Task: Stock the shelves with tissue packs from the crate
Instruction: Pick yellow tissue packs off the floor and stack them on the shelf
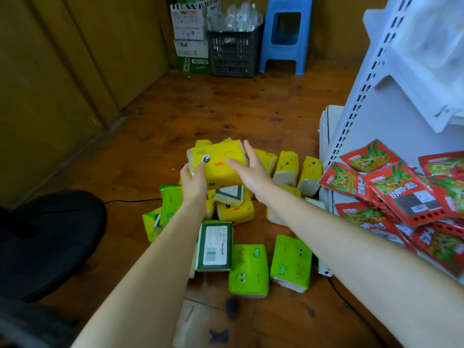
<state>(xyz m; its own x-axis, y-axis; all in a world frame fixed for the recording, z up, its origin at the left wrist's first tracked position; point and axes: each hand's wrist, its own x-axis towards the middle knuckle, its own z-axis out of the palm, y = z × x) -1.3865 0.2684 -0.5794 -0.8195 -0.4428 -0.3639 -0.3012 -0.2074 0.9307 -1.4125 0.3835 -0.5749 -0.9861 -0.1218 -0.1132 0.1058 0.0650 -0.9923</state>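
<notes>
Yellow tissue pack (221, 169) held up over the floor pile, one hand at each end.

Soft, rectangular, in a bright yellow wrapper; printed cartoon face with one round eye, one winking line and a small orange mouth; white tissue showing at the left end. Raised and slightly tilted above loose yellow packs (286, 169) and green packs (248, 270) scattered on the wooden floor (226, 104), left of the white shelf unit (376, 101). Left hand (193, 183) gripping the left end, fingers curled round it, thumb pressed on the front beside the printed eye. Right hand (251, 169) at the right end, fingers straight and spread, thumb tip touching the front face; contact behind the edge not discernible. Labelled pack (214, 247) lying barcode up. Red snack packets (401, 194) heaped on the lower shelf.
</notes>
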